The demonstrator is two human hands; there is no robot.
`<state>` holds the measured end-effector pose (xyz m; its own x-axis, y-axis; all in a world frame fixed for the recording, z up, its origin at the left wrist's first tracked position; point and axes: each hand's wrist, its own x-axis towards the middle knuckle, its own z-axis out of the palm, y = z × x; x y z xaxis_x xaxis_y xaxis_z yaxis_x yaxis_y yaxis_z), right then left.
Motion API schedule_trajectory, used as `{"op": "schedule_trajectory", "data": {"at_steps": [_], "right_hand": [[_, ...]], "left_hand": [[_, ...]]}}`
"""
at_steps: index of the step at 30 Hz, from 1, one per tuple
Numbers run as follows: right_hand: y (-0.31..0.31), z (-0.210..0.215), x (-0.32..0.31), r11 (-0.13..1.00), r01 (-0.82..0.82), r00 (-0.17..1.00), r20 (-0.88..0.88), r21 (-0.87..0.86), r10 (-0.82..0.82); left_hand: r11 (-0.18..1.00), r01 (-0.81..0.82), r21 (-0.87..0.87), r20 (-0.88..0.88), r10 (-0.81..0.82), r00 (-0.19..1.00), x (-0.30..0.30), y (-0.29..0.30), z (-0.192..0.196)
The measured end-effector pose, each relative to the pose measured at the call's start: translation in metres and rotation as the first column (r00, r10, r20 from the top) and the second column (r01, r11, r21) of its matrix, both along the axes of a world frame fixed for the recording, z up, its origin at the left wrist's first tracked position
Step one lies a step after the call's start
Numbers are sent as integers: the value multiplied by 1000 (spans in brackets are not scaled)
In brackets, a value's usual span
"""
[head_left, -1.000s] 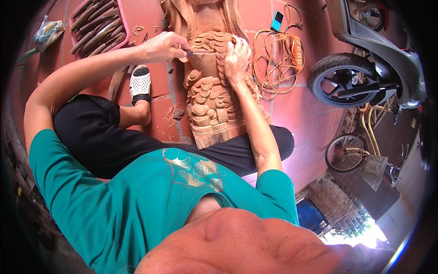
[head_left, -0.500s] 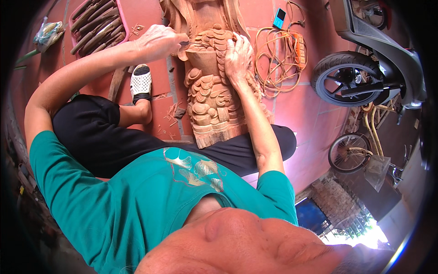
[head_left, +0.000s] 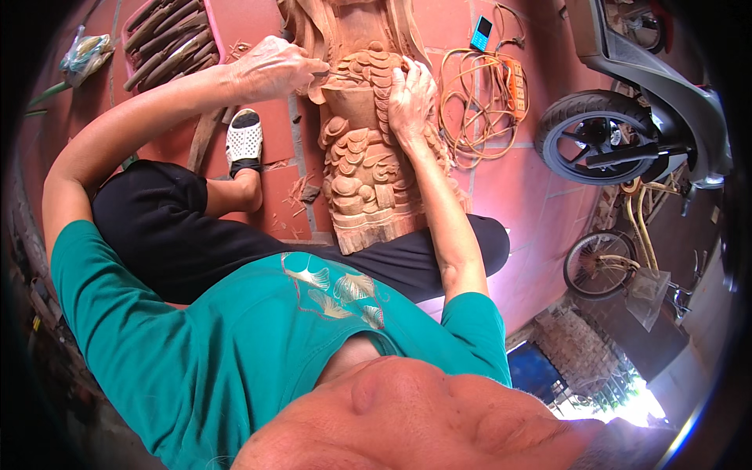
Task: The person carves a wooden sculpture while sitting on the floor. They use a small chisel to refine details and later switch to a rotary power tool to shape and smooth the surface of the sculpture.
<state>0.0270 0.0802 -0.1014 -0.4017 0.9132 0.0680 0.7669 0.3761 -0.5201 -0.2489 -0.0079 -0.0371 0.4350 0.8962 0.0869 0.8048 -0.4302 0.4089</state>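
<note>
A carved wooden figure [head_left: 364,164] with curls, scales and folds lies on the floor in front of me, its lower end by my leg. At its left edge my left hand [head_left: 278,69] is closed around a carving chisel, mostly hidden in the fist. A short dark bit of the chisel [head_left: 321,74] shows past the finger, at the carved surface. My right hand [head_left: 410,98] rests on the figure's right side, palm down and holding nothing, its fingers apart and bent over a row of scales.
A pink basket [head_left: 221,35] of wooden-handled tools stands at the upper left. My left foot wears a white sandal [head_left: 244,141]. On the right lie a coiled cord [head_left: 470,117], an orange power strip [head_left: 515,90] and a phone [head_left: 482,34]. Beyond them stand a motorbike [head_left: 599,137] and a bicycle [head_left: 601,265].
My left hand has shifted very slightly at the figure's left edge, still around the chisel. The right hand stays in place on the scales.
</note>
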Motion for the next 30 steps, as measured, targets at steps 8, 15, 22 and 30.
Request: {"op": "schedule_trajectory", "data": {"at_steps": [8,15,22,30], "right_hand": [[-2,2,-2,1000,17,1000,1,-13,-17],[-1,2,0,1000,11,1000,18,-18,-10],[-1,5,-2,1000,10,1000,11,-5,-10],[-3,3,1,1000,5,1000,6,-8,-5]], "left_hand": [[986,-7,-169,21,11,1000,-8,7,15],[991,31,-131,-214,-59,975,12,5,25],[987,118,-113,-135,-133,982,10,13,26],[992,15,-128,17,-13,1000,4,-5,27]]}}
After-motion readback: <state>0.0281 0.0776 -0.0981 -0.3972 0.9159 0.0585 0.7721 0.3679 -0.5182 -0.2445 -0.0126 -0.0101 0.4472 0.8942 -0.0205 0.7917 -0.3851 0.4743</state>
